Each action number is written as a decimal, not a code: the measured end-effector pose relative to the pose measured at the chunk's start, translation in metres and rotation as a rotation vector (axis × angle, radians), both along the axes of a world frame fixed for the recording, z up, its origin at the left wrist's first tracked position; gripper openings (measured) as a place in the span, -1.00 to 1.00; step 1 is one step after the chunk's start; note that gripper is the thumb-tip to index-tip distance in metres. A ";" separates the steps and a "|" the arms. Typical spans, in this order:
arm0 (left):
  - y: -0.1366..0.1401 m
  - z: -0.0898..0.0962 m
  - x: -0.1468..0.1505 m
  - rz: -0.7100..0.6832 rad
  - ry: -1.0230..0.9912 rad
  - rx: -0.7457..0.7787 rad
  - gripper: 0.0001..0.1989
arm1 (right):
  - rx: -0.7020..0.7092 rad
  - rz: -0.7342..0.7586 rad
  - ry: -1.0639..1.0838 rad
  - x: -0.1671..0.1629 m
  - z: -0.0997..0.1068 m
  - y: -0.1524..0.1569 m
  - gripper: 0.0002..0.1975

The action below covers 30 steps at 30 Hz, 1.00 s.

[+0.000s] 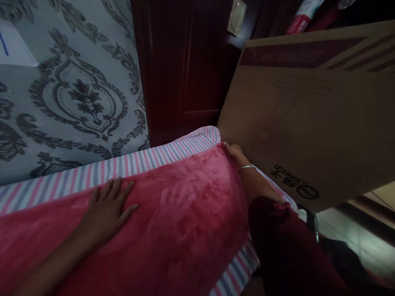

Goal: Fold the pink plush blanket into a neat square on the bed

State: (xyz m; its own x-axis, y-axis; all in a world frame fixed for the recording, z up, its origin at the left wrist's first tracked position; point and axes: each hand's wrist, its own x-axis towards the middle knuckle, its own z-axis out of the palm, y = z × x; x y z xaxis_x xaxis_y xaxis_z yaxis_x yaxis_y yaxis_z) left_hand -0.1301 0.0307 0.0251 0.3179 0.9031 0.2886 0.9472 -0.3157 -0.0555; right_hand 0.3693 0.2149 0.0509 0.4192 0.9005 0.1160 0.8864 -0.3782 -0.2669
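Hands, count 2, both on one red blanket (185, 213), which spreads from the left edge of the frame through the lower centre.

Left hand (108, 203): left of centre, palm down on the blanket near its upper edge, fingers loosely spread, thumb out to the right; nothing held. Right of it, one paler patch with finger-like streaks in the pile.

Right hand (233, 152): just right of centre, at the blanket's upper right corner. Fingers partly hidden; cannot tell whether they pinch the cloth or only press it. One bracelet (246, 167) at the wrist; one dark red sleeve (286, 242) at lower right.

Under the blanket, one striped sheet (148, 161), pink, grey and white, showing along the upper edge, beside the right forearm and at bottom centre.

Surroundings: one cardboard box (308, 115), right side, tilted in the frame, near the right hand; one round black logo, one word "YANGZI". One dark red door (166, 70), top centre, with one pale plate (237, 18). One patterned wall (86, 98), upper left, one white paper (15, 45) on it.
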 end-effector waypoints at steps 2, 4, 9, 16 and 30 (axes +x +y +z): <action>0.000 -0.008 -0.003 0.032 0.028 -0.019 -0.31 | -0.009 -0.012 0.009 -0.005 -0.003 0.013 -0.35; 0.000 -0.015 -0.004 0.040 0.046 -0.040 -0.27 | -0.003 -0.008 0.008 -0.006 -0.009 0.018 -0.44; 0.002 -0.025 -0.011 0.060 0.049 -0.055 -0.26 | 0.036 0.031 0.006 0.004 -0.032 0.020 -0.57; 0.002 -0.023 -0.011 0.084 0.073 -0.113 -0.19 | 0.046 0.032 0.032 0.016 -0.043 0.029 -0.54; 0.002 -0.012 0.001 0.086 0.022 -0.140 -0.18 | -0.039 0.098 0.049 0.028 -0.018 -0.047 -0.43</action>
State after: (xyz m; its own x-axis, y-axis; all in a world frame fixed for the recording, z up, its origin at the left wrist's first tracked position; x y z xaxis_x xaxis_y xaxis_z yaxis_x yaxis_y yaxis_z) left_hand -0.1292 0.0330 0.0129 0.2428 0.9581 0.1521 0.9701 -0.2398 -0.0381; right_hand 0.3974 0.1681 0.0329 0.3332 0.9409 0.0612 0.9058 -0.3015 -0.2977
